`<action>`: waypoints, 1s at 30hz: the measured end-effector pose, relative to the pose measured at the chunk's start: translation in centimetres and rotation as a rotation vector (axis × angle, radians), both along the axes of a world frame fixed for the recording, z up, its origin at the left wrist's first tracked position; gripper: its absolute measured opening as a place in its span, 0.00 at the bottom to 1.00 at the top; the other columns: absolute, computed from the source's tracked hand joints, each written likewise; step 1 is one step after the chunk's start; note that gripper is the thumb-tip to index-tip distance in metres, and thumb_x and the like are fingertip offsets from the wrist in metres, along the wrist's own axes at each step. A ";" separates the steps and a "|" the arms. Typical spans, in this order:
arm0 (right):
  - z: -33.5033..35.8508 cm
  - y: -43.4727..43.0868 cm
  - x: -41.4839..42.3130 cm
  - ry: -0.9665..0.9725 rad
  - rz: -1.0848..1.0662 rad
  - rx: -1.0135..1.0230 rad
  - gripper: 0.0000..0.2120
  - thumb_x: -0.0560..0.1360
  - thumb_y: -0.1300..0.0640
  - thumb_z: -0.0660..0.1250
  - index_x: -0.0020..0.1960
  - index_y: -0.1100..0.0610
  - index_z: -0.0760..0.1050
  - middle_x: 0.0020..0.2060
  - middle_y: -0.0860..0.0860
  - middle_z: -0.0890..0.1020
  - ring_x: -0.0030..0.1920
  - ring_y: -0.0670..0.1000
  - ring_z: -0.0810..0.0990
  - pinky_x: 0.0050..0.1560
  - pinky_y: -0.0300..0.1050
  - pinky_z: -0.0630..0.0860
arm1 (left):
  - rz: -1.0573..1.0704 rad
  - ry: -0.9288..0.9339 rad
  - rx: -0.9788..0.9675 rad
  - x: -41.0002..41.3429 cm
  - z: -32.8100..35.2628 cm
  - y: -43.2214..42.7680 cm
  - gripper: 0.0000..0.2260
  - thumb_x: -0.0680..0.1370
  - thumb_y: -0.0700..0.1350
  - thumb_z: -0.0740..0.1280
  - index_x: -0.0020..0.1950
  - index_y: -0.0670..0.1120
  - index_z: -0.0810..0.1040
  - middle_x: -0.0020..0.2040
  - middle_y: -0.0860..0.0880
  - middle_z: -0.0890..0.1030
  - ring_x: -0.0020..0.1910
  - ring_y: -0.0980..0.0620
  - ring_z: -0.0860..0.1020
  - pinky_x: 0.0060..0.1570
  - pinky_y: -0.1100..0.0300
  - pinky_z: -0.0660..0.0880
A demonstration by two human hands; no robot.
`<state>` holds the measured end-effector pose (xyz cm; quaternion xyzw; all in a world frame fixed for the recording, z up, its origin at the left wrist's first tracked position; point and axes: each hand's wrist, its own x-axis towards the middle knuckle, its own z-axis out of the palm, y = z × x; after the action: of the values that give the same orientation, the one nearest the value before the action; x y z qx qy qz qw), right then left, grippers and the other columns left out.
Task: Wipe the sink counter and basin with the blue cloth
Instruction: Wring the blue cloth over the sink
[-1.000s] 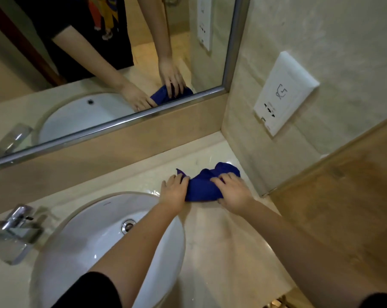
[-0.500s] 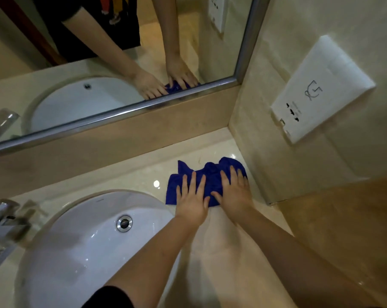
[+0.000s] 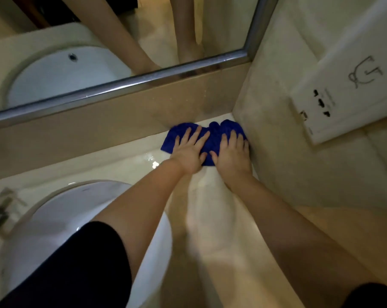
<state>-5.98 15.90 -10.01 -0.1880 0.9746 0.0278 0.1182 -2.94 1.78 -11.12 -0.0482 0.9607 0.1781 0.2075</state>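
White basin (image 3: 54,218) lies nearest, not yet wiped. Beyond it, left hand (image 3: 189,155) and right hand (image 3: 231,157) press flat, fingers straight, on the blue cloth (image 3: 212,135) in the counter (image 3: 210,218) corner. Next, I think, pull it back toward the basin.

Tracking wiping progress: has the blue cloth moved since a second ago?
Yes. The blue cloth slid away from the basin, into the corner against the backsplash and side wall.

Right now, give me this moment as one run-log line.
phase: wiping counter | left hand: flat on blue cloth | right hand: flat on blue cloth | blue cloth: back right corner, against side wall
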 end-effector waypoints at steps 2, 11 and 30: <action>0.2 1.0 1.1 0.011 -0.002 0.002 0.33 0.80 0.43 0.57 0.77 0.61 0.56 0.75 0.62 0.60 0.74 0.61 0.59 0.74 0.56 0.56 | -0.032 -0.021 0.019 0.2 0.5 0.9 0.31 0.80 0.52 0.57 0.79 0.56 0.44 0.79 0.52 0.41 0.77 0.45 0.39 0.74 0.43 0.40; 0.0 8.1 9.7 -0.027 -0.069 0.013 0.31 0.79 0.45 0.61 0.74 0.63 0.62 0.72 0.63 0.67 0.72 0.61 0.65 0.73 0.57 0.59 | -0.227 -0.016 0.035 6.3 0.8 7.1 0.33 0.78 0.55 0.59 0.79 0.56 0.45 0.79 0.52 0.41 0.77 0.46 0.38 0.73 0.42 0.37; 0.5 13.7 33.6 -0.108 -0.452 -0.062 0.34 0.78 0.38 0.57 0.79 0.51 0.53 0.78 0.57 0.53 0.76 0.62 0.52 0.77 0.55 0.52 | -0.475 -0.068 -0.009 28.2 0.6 11.9 0.31 0.81 0.55 0.57 0.78 0.58 0.42 0.79 0.47 0.40 0.76 0.41 0.36 0.73 0.38 0.40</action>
<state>27.59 29.63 -9.49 0.0302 0.9846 -0.0397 0.1676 25.30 13.72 -10.52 0.1722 0.9383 0.1181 0.2758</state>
